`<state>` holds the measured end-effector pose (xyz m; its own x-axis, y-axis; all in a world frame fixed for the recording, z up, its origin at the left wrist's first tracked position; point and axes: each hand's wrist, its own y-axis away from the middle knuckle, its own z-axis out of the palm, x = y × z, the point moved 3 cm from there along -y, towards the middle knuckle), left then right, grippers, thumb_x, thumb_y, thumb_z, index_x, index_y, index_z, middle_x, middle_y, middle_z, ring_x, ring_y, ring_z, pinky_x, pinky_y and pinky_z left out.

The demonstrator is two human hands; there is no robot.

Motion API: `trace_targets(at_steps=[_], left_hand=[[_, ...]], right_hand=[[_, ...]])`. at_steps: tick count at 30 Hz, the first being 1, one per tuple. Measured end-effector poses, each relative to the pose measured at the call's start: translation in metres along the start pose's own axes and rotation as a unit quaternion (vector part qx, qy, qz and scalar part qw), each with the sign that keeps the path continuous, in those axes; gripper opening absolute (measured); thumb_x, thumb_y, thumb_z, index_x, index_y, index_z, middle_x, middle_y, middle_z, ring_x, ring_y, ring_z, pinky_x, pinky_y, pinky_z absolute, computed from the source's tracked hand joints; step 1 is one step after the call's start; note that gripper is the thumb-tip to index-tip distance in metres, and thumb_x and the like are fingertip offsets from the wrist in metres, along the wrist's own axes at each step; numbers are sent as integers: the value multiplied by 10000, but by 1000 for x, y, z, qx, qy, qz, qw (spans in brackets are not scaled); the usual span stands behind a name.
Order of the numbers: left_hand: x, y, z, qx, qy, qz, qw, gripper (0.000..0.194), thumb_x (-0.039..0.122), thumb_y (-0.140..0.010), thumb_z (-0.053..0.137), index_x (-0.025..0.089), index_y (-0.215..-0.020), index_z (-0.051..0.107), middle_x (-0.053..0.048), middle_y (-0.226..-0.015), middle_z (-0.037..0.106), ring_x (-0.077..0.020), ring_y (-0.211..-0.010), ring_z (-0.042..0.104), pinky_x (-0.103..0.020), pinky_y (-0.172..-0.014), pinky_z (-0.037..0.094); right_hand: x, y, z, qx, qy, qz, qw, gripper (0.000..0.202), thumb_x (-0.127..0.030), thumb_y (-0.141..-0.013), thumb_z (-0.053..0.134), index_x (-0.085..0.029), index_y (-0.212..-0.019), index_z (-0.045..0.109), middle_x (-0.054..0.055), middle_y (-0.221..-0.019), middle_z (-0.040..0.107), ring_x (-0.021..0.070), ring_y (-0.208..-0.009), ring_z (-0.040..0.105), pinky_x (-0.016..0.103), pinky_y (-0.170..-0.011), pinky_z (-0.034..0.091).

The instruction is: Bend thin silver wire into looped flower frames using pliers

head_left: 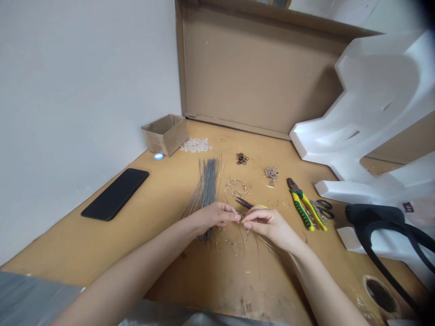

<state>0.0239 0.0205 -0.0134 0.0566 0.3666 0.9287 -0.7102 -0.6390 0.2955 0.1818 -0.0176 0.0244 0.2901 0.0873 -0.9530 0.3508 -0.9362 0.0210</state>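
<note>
Wooden table (pixel 190 276) below a cardboard panel (pixel 258 72); my left hand (pixel 219 214) and right hand (pixel 265 222) pinch thin wire (pixel 242 219).

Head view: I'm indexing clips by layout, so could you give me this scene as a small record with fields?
surface: tan table
left hand: left hand pinching fine wire
right hand: right hand pinching close beside the left fingertips
by the hands: grey wire bundle, dark-nosed tool
right side: green-and-yellow pliers, scissors, white foam
left side: black phone-like slab, open cardboard box
small parts: clear pile, black rings
unclear: exactly what the fingertips are joining or shaping
</note>
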Motion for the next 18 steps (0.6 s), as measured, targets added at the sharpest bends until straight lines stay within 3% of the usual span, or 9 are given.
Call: trace_targets(at_steps=[3, 8, 14, 18], left_hand=[[0, -1, 0, -1, 0, 5, 1000, 262, 396, -657, 655, 138, -697, 637, 96, -400, 298, -45, -404, 206, -206, -472, 268], [-1, -2, -2, 22, -11, -2, 1000, 291, 406, -629, 672, 129, -711, 640, 58, -509, 452, -37, -425, 262, -197, -466, 267], [1, 0, -1, -13, 8, 3, 1000, 262, 379, -651, 667, 126, -710, 635, 83, -437, 391, -34, -401, 232, -210, -491, 305], [1, 0, -1, 2, 7, 10, 1000, 246, 370, -669, 653, 128, -713, 639, 89, -415, 364, -39, -396, 238, -211, -486, 297]], right_hand=[[3, 1, 2, 14, 2, 4, 1000, 108, -310, -712, 661, -214, -734, 705, 22, -717, 616, 148, -679, 554, 280, -636, 424], [5, 1, 3, 13, -55, 56, 997, 146, -325, -700, 668, -186, -741, 686, 0, -648, 611, 125, -618, 536, 262, -613, 419], [2, 1, 0, 26, -21, 34, 999, 164, -329, -701, 663, -172, -737, 691, 18, -682, 631, 128, -644, 549, 255, -625, 431], [7, 1, 1, 44, -9, 24, 999, 145, -319, -695, 667, -187, -746, 698, 25, -708, 643, 135, -655, 562, 258, -628, 440]])
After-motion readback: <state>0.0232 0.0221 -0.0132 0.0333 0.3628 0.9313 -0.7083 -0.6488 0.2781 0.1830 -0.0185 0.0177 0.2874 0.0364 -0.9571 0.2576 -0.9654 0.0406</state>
